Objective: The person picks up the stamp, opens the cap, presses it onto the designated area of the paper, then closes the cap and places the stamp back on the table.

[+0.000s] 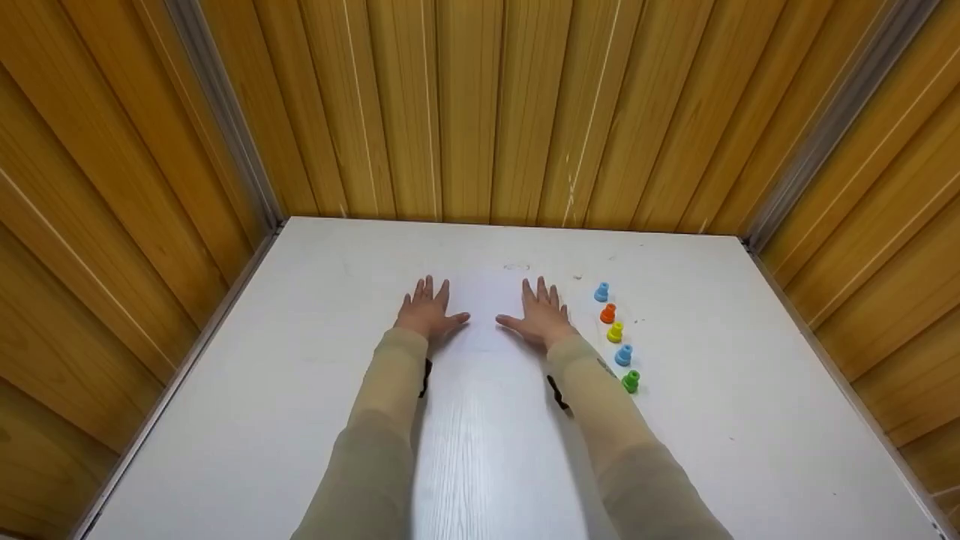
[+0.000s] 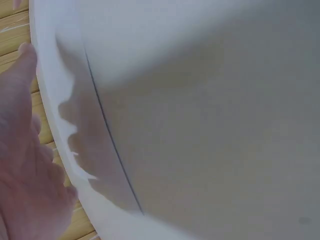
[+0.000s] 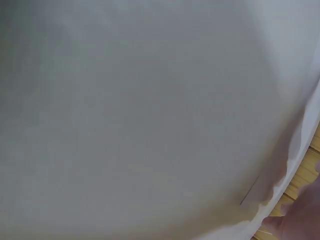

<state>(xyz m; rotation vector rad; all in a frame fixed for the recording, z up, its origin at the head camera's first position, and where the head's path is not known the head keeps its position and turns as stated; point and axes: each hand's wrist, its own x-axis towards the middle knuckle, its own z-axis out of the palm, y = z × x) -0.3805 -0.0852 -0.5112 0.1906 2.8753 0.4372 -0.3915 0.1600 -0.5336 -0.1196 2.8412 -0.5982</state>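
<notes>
My left hand (image 1: 429, 311) and right hand (image 1: 544, 315) are held out over the white table, palms down and fingers spread, with nothing in either. Between them lies a pale sheet of paper (image 1: 480, 300), its edges faint against the tabletop. In the left wrist view, the left hand (image 2: 30, 155) shows at the left side, with its shadow falling across the paper's edge. Only part of the right hand (image 3: 302, 215) shows at the lower right of the right wrist view. Both thumbs point inward toward the paper.
Right of the right hand, small pawn-shaped pieces stand in a row: a light blue one (image 1: 602, 292), an orange one (image 1: 608, 313), a yellow one (image 1: 615, 331), another blue one (image 1: 623, 355) and a green one (image 1: 631, 382). Wood-look walls (image 1: 465, 112) enclose the table (image 1: 300, 420).
</notes>
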